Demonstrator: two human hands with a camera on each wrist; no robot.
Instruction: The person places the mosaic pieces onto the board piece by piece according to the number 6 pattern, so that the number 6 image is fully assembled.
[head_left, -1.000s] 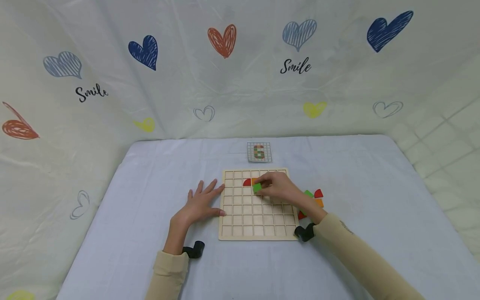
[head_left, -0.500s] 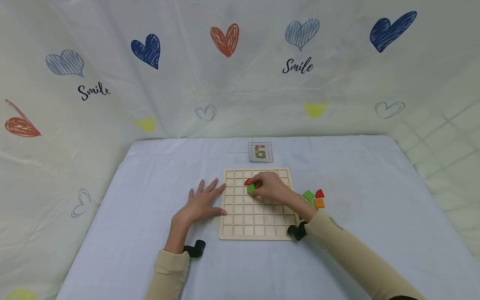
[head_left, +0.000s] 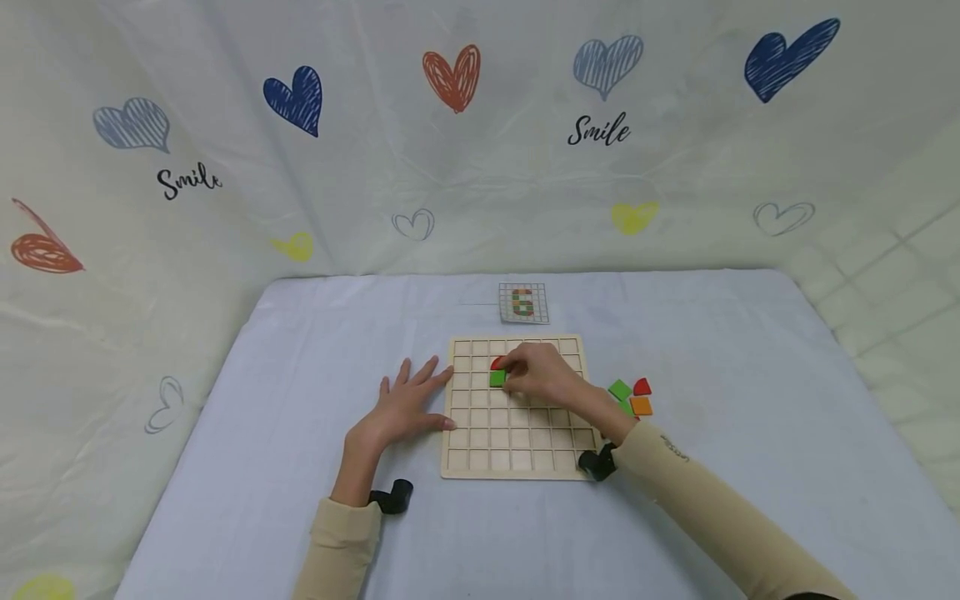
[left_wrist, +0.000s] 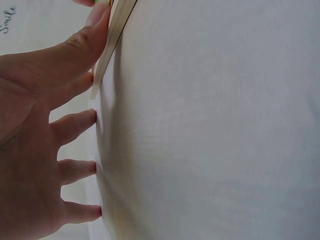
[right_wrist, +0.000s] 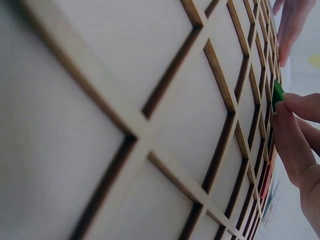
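Observation:
A wooden grid board (head_left: pixel 480 460) lies flat on the table. My right hand (head_left: pixel 543 375) pinches a green square tile (head_left: pixel 497 379) between thumb and fingertips, at a cell just below a red quarter-round tile (head_left: pixel 496 363). In the right wrist view the green tile (right_wrist: pixel 277 92) stands slightly tilted at the grid, so I cannot tell whether it sits fully in its cell. Fingers spread, my left hand (head_left: pixel 405 410) touches the board's left edge with thumb and index finger. In the left wrist view its other fingertips (left_wrist: pixel 82 170) rest on the cloth.
Right of the board lie loose tiles: a green square (head_left: pixel 619 390), a red quarter-round (head_left: pixel 642 387) and an orange one (head_left: pixel 641 406), with others partly behind my right forearm. A printed pattern card (head_left: pixel 524 303) lies behind the board. White cloth (head_left: pixel 337 333) covers the table.
My right hand has moved a little left with the green tile and brought it down to the cell under the red tile. The left hand stays at the board's edge.

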